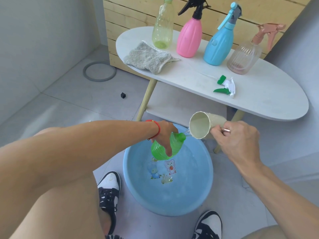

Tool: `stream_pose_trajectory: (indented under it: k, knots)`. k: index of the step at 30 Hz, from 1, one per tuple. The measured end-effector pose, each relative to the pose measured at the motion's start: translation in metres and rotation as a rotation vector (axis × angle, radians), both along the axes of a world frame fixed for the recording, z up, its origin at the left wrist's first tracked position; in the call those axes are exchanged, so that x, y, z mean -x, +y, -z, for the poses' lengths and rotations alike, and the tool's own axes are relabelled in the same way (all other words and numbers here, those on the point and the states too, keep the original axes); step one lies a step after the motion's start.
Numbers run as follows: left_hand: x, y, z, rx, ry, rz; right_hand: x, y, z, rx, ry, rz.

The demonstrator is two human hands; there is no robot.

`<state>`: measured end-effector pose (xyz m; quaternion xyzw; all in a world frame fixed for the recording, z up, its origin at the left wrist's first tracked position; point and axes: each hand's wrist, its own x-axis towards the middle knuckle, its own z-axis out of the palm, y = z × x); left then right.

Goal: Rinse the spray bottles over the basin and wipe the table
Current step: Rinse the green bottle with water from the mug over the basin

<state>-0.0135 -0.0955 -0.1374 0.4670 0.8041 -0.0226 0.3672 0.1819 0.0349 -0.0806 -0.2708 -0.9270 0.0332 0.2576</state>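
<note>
Over the blue basin (203, 192) on the floor, the green bottle (176, 144) hangs tilted, its open neck pointing up and to the right, with its spray head removed. The left hand (164, 133) grasps it from above, fingers curled round its ribbed body, a red bracelet (156, 126) on the wrist. Just beside the neck, the right hand (240, 140) grips the handle of a cream cup (203, 125), tipped so that its rim almost touches the bottle's mouth and a thin stream of water runs between them. The basin holds shallow water over cartoon prints on its bottom. Behind it stands a white oval table (259, 94), on which a green-and-white spray head (226, 86) lies on its side. Farther back on the table stand four bottles in a row: a yellow-green bottle (162, 30), a pink bottle (189, 37), a blue bottle (219, 44) and a clear ribbed bottle (243, 56), with a grey cloth (148, 57) crumpled at the left end. Two black-and-white shoes (109, 187) flank the basin.
</note>
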Motion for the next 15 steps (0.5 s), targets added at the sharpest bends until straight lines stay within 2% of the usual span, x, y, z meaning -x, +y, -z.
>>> stream_pose_trajectory:
  k: [15]
  knots:
    - [-0.004,-0.002,-0.013,-0.009,-0.020,-0.001,0.000,0.000,0.009,-0.219,0.103,-0.135]
